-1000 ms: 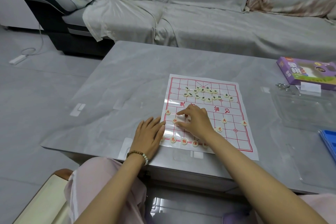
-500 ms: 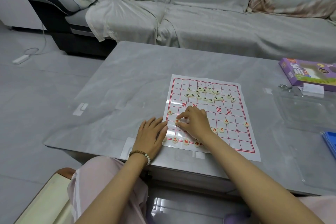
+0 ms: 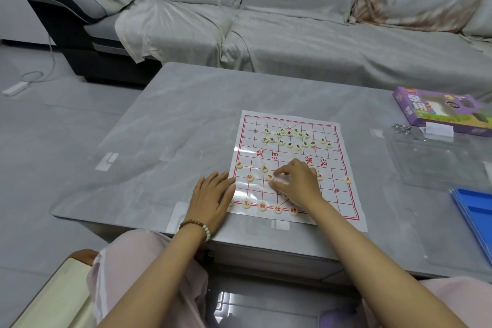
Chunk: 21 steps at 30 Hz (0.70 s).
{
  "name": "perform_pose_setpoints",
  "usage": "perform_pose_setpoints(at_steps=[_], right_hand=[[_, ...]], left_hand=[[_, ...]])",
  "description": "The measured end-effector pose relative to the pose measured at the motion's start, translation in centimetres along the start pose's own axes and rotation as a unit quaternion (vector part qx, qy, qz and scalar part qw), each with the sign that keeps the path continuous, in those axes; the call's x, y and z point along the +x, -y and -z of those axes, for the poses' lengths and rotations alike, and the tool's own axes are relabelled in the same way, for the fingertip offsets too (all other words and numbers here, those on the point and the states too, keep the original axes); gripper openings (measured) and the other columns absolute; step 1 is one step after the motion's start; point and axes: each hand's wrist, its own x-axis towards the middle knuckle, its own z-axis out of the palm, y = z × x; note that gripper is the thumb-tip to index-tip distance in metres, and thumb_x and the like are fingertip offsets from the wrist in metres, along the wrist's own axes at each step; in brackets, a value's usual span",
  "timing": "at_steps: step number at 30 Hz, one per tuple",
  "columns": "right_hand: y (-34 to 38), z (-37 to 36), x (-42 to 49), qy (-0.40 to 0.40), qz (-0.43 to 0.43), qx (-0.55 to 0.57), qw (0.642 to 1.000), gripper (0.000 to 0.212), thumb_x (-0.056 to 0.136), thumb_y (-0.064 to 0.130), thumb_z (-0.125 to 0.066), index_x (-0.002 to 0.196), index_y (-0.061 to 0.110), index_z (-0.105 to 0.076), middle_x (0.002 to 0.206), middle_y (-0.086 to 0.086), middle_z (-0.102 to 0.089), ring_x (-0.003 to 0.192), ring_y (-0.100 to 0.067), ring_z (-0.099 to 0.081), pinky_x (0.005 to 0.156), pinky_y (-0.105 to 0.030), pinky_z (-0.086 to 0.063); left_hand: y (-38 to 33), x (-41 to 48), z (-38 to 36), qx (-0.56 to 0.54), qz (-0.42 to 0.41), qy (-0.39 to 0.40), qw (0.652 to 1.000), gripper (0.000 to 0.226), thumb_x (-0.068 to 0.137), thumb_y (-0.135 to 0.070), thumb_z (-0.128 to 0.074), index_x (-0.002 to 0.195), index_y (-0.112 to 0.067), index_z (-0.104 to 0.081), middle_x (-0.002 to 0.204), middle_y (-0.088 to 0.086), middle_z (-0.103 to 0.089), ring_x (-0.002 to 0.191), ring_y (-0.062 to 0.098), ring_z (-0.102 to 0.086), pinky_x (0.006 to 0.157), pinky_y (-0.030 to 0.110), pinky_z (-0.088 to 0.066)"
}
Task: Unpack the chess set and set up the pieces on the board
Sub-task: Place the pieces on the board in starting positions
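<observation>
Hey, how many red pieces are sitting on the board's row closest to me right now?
5 in a line: corner piece half under the left hand, then 馬, 相, 仕, 帥. The right forearm may hide more.

1. Left of the board (image 3: 343, 194), bare table (image 3: 173, 128) gives open passage.
2. On the board's far half, clustered pieces (image 3: 289, 144) crowd the way.
3. Right of the board, a clear tray (image 3: 436, 162) and purple box (image 3: 439, 112) obstruct.
</observation>
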Motion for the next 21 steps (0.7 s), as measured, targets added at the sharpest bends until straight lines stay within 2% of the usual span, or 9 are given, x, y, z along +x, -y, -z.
perform_pose_setpoints(at_steps=[6, 9, 11, 17, 21], right_hand=[[0.6, -0.4, 0.0, -0.026, 0.010, 0.012, 1.000, 0.027, 0.082, 0.045, -0.066, 0.101, 0.026, -0.070, 0.104, 0.004, -0.056, 0.102, -0.014, -0.049, 0.089, -0.029, -0.028], [0.1, 0.1, -0.6, -0.067, 0.017, 0.047, 0.996, 0.020, 0.082, 0.042, -0.067, 0.093, 0.026, -0.071, 0.099, 0.006, -0.057, 0.098, -0.012, -0.049, 0.088, -0.028, -0.028], [-0.7, 0.6, -1.1, -0.079, 0.023, 0.058, 0.995, 0.022, 0.081, 0.042, -0.069, 0.096, 0.027, -0.070, 0.100, 0.007, -0.057, 0.099, -0.011, -0.048, 0.090, -0.029, -0.028], [-0.4, 0.5, -1.2, -0.034, 0.051, 0.027, 0.998, 0.033, 0.080, 0.048, -0.067, 0.106, 0.030, -0.069, 0.104, 0.006, -0.054, 0.104, -0.013, -0.047, 0.090, -0.030, -0.027], [0.3, -0.4, -0.8, -0.019, 0.065, 0.025, 0.997, 0.031, 0.083, 0.046, -0.065, 0.110, 0.031, -0.068, 0.103, 0.005, -0.053, 0.105, -0.014, -0.046, 0.090, -0.029, -0.025]], left_hand=[[-1.8, -0.3, 0.2, -0.040, -0.005, -0.064, 0.997, 0.088, 0.081, -0.074, 0.005, 0.130, -0.026, -0.051, 0.141, -0.004, -0.044, 0.137, 0.015, -0.028, 0.117, 0.037, -0.012], [-4.0, -0.1, -0.2, -0.046, -0.020, -0.066, 0.997, 0.086, 0.081, -0.074, 0.004, 0.129, -0.028, -0.051, 0.142, -0.006, -0.042, 0.138, 0.014, -0.027, 0.116, 0.036, -0.012], [-5.2, 0.1, -0.7, -0.035, -0.031, -0.057, 0.997, 0.087, 0.080, -0.074, 0.006, 0.129, -0.029, -0.050, 0.143, -0.007, -0.041, 0.138, 0.013, -0.025, 0.117, 0.037, -0.011], [-6.3, 0.3, -2.3, -0.003, -0.016, -0.032, 0.999, 0.098, 0.074, -0.077, 0.015, 0.132, -0.029, -0.048, 0.144, -0.007, -0.039, 0.140, 0.013, -0.020, 0.114, 0.028, 0.001], [-5.7, -0.5, -1.7, 0.000, -0.006, -0.040, 0.999, 0.099, 0.072, -0.078, 0.016, 0.132, -0.029, -0.047, 0.145, -0.007, -0.039, 0.140, 0.012, -0.021, 0.113, 0.027, 0.002]])
